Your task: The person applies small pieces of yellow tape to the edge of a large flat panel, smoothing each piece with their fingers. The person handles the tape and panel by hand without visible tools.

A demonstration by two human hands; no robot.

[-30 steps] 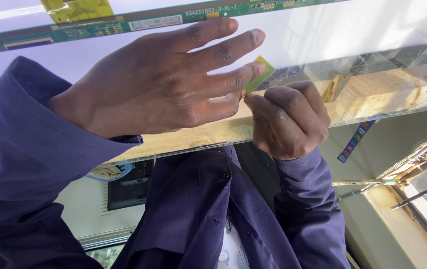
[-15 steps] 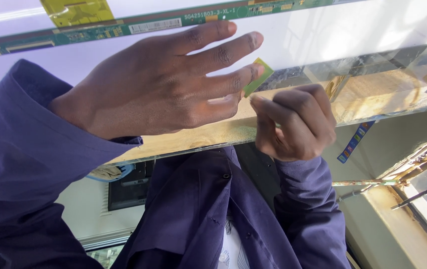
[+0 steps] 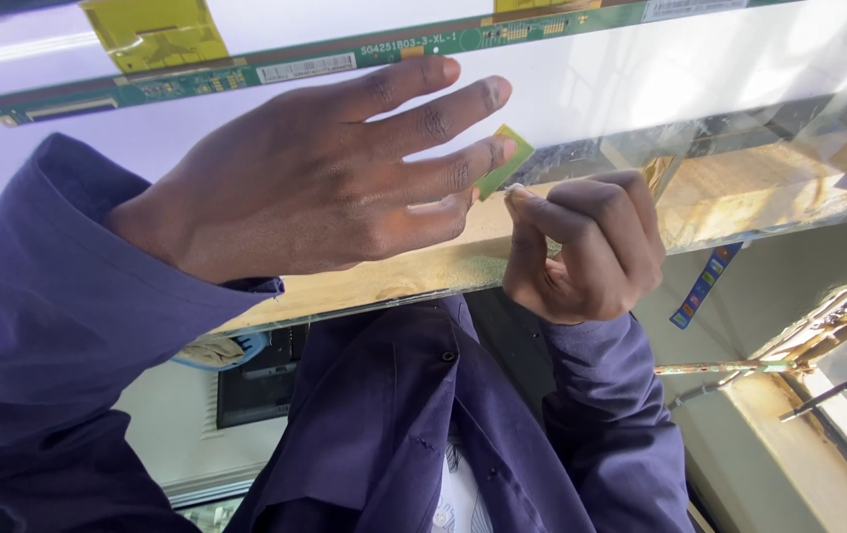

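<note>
A small green tab [image 3: 504,158] pokes out from behind the middle fingertip of my left hand [image 3: 335,183]. That hand hovers flat over a glossy display panel [image 3: 641,89], fingers stretched and slightly apart, gripping nothing. My right hand [image 3: 586,247] is curled into a loose fist just right of it. Its thumb and forefinger tips are pressed together at the tab's lower end. I cannot tell whether they pinch the tab. Both arms wear dark purple sleeves.
A long green circuit strip [image 3: 246,74] runs along the panel's far edge, with a yellow flex ribbon [image 3: 157,35] above it. The panel mirrors a purple-shirted torso [image 3: 394,424] and a wooden beam [image 3: 759,188]. A window frame [image 3: 818,395] shows at the lower right.
My right hand has dropped slightly and curled tighter, its fingertips sliding from the tab's middle to its lower end. My left hand has barely moved.
</note>
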